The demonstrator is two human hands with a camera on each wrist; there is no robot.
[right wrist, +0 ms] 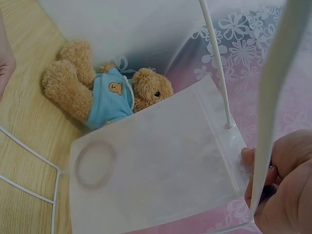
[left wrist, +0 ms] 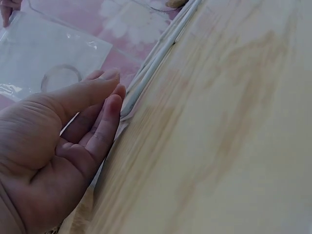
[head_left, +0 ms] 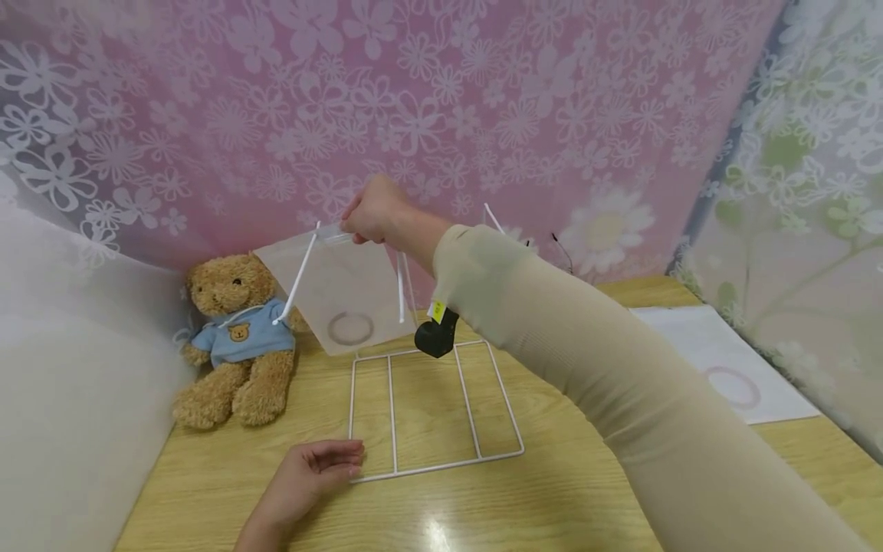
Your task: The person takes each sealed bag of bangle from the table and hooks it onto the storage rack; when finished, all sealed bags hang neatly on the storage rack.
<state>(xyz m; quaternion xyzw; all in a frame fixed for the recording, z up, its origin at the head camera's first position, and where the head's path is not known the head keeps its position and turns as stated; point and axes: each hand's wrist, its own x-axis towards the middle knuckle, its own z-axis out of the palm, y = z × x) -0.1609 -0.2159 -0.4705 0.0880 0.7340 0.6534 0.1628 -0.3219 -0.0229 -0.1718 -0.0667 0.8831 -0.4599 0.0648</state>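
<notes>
The right hand (head_left: 379, 211) has its thumb and fingers clamped on the top edge of a flat, translucent white plastic zip bag (head_left: 362, 280), which hangs slanting below those fingers. A thin greyish ring (head_left: 331, 330) shows through the bag near its lower end, well down from the fingers (the plastic dulls its colour). To the left of the same fingers, a slim white wire prong (head_left: 298, 272) meets the bag near its zip strip; whether it passes through a hole there, I cannot tell. A second white prong (head_left: 402, 287) slopes down just below and to the right of the fingers.

The left hand (head_left: 306, 479) is lower down, at the near left corner of a white wire rack (head_left: 438, 466), with its fingers loosely bent and their tips close to the thumb. Whether they grip the wire or only rest beside it, I cannot tell. The rack's rectangular base spreads out to the right of these fingers on a pale wood-grain surface (head_left: 207, 491).

Beyond the left fingers sits a curly brown teddy bear (head_left: 262, 387) in a blue top, partly behind the bag. Far to the right of both hands, past the beige sleeve (head_left: 586, 368), lies a flat white rectangle (head_left: 669, 345) showing a pinkish ring (head_left: 710, 373).
</notes>
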